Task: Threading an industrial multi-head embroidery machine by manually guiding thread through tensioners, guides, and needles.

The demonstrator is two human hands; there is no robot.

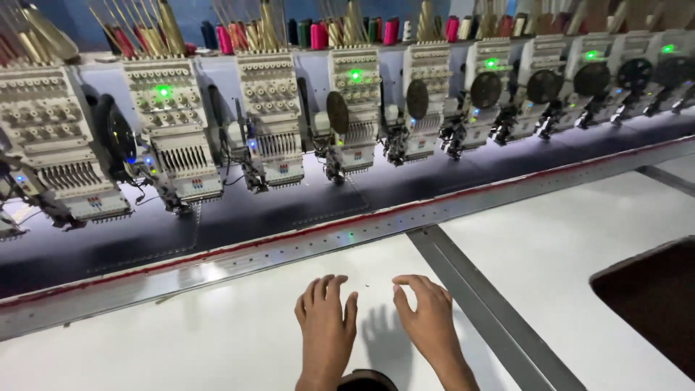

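Both hands empty, grip released: left hand (pixel 326 326) flat on the white table (pixel 217 333), fingers spread; right hand (pixel 427 318) just above it, fingers curled, well short of the dark fabric (pixel 239 217) stretched under the row of embroidery heads (pixel 271 123). Fabric looks thin, soft, taut in its frame; best handled at the near edge by the red-trimmed rail (pixel 347 232), never under the needles. Grey cross rail (pixel 485 304) runs just right of the right hand. Thread cones (pixel 318 35) sit behind, up top.
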